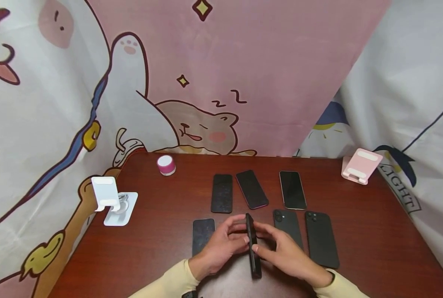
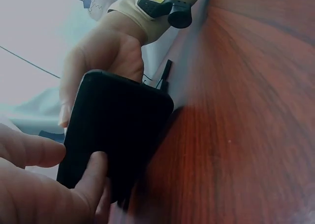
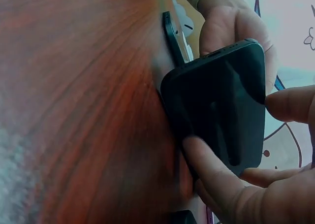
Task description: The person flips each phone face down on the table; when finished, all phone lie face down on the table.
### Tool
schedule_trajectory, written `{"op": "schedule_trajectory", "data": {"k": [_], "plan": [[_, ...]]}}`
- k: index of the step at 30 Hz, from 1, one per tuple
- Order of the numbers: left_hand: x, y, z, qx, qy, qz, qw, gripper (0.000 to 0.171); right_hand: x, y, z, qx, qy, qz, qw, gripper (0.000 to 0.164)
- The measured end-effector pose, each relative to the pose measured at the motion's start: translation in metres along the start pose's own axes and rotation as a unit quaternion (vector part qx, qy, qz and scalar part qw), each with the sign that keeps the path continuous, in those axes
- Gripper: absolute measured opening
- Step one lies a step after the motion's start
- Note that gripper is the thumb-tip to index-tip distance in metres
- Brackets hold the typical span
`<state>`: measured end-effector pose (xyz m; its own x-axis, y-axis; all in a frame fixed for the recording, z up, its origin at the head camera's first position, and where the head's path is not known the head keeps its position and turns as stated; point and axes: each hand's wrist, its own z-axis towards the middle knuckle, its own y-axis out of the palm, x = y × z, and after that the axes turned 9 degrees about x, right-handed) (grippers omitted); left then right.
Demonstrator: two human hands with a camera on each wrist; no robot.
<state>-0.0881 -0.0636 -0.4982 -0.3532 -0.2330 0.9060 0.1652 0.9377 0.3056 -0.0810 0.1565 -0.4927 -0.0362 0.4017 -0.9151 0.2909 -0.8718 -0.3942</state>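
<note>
Upright on its long edge, a black smartphone (image 1: 254, 252) is held between both hands just above the table's near part. My left hand (image 1: 221, 244) grips its left face with thumb and fingers. From the other side my right hand (image 1: 286, 252) pinches it, thumb near the lower part. The right wrist view shows the phone's glossy dark face (image 3: 221, 96); its other face (image 2: 123, 115) looks plain black in the left wrist view. Beside my left hand lies a dark phone (image 1: 202, 234), partly covered. A black phone with its camera side up (image 1: 291, 227) lies behind my right hand.
Another camera-side-up phone (image 1: 322, 240) lies farther right. Behind are three phones screen up: left (image 1: 221, 193), middle (image 1: 252, 189), right (image 1: 293, 190). A white stand (image 1: 120, 211), a pink jar (image 1: 166, 166) and a pink stand (image 1: 360, 165) stand near the table's edges, beside printed curtains.
</note>
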Motion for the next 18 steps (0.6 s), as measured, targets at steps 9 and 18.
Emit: {"op": "schedule_trajectory", "data": {"k": [9, 18], "plan": [[-0.005, 0.005, 0.001, -0.026, -0.026, 0.04, 0.9985, 0.066, -0.003, -0.004, 0.0, -0.023, 0.021, 0.044, 0.999, 0.075], [-0.006, 0.006, 0.002, -0.048, -0.033, 0.095, 0.9938, 0.066, -0.001, -0.017, -0.003, -0.039, 0.04, 0.11, 0.992, 0.07]]}}
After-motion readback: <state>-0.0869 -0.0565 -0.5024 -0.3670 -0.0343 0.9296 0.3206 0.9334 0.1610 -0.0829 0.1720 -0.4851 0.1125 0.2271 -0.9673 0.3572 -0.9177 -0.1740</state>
